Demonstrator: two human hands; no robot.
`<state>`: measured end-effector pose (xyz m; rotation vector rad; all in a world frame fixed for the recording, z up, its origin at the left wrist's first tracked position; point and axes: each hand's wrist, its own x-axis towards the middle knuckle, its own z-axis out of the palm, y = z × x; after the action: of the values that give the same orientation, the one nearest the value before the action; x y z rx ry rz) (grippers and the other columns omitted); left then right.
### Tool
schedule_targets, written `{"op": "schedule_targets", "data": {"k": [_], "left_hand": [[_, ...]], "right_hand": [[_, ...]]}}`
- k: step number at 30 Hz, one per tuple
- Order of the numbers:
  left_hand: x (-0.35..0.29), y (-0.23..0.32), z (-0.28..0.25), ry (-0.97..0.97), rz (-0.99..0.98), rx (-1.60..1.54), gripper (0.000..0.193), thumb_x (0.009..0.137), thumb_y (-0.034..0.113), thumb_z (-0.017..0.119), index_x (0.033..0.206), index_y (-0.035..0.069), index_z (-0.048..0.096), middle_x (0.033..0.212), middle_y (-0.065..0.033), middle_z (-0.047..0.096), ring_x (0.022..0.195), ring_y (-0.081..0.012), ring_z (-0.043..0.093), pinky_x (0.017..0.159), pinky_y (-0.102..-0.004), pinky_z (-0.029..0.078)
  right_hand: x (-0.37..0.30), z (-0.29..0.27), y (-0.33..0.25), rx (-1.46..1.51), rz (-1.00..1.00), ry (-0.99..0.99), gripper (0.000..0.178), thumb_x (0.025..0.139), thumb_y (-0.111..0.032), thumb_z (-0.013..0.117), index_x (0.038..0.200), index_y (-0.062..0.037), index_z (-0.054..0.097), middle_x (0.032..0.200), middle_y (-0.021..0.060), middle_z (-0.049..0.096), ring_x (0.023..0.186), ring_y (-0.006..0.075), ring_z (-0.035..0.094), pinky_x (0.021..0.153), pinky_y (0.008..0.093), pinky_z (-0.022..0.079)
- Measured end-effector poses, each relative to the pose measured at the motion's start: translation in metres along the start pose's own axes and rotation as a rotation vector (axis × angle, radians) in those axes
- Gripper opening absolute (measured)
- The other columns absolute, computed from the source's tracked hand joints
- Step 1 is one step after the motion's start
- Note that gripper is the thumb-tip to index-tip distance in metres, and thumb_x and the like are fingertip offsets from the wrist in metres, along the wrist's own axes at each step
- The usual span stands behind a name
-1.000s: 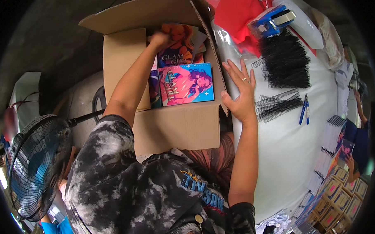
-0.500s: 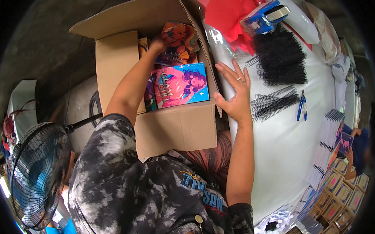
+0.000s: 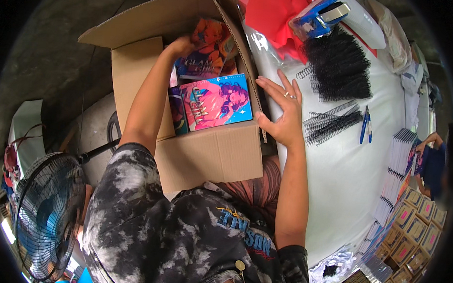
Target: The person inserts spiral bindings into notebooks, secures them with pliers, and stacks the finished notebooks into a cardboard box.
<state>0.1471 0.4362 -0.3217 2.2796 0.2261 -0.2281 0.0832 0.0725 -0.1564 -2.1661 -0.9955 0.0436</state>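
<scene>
My left hand (image 3: 181,46) is inside an open cardboard box (image 3: 211,153), its fingers closed on the left edge of a notebook with an orange and purple illustrated cover (image 3: 205,53). Part of that grip is hidden behind the cover. Nearer to me in the box lies a pink and blue illustrated notebook (image 3: 220,102), face up on a stack. My right hand (image 3: 283,111) is open with fingers spread, holding nothing. It lies over the gap between the box's right flap and the white-covered table, its thumb by the flap's edge.
On the white table (image 3: 334,185) lie black spiral binding coils (image 3: 336,68), blue-handled pliers (image 3: 365,125) and a blue tape dispenser (image 3: 320,17). Stacked notebooks (image 3: 398,152) line its right side, near another person (image 3: 432,163) and small boxes (image 3: 413,228). A fan (image 3: 47,215) stands at left.
My left hand has shifted left and slightly nearer with the orange-covered notebook, which now sits more upright and shows more of its cover. My right hand stays nearly in place.
</scene>
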Motion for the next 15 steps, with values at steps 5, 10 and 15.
{"op": "schedule_targets", "data": {"k": [5, 10, 15], "left_hand": [[0.033, 0.018, 0.015, -0.126, 0.005, 0.189, 0.044, 0.077, 0.029, 0.07, 0.114, 0.008, 0.058, 0.096, -0.0116, 0.065, 0.084, -0.021, 0.058, 0.074, -0.0353, 0.047], [0.084, -0.001, 0.001, -0.23, 0.033, 0.504, 0.059, 0.072, 0.021, 0.071, 0.127, 0.012, 0.05, 0.109, -0.0159, 0.062, 0.098, -0.0271, 0.057, 0.082, -0.0396, 0.047], [0.065, 0.057, 0.001, -0.56, -0.117, 0.181, 0.041, 0.075, 0.033, 0.066, 0.102, 0.004, 0.062, 0.093, -0.0165, 0.065, 0.084, -0.0276, 0.062, 0.075, -0.0402, 0.049]], "right_hand": [[0.001, 0.0, 0.002, -0.013, 0.024, -0.001, 0.059, 0.059, -0.029, 0.067, 0.116, -0.0167, 0.061, 0.122, 0.0023, 0.059, 0.13, 0.0271, 0.036, 0.11, 0.0465, 0.011], [0.002, 0.0, -0.001, -0.009, 0.013, -0.006, 0.057, 0.058, -0.028, 0.068, 0.114, -0.0167, 0.062, 0.121, 0.0018, 0.059, 0.13, 0.0269, 0.037, 0.11, 0.0468, 0.012], [-0.002, -0.003, 0.0, -0.037, 0.035, -0.01, 0.061, 0.058, -0.034, 0.063, 0.116, -0.0136, 0.061, 0.12, 0.0053, 0.06, 0.13, 0.0305, 0.037, 0.11, 0.0473, 0.01]]}}
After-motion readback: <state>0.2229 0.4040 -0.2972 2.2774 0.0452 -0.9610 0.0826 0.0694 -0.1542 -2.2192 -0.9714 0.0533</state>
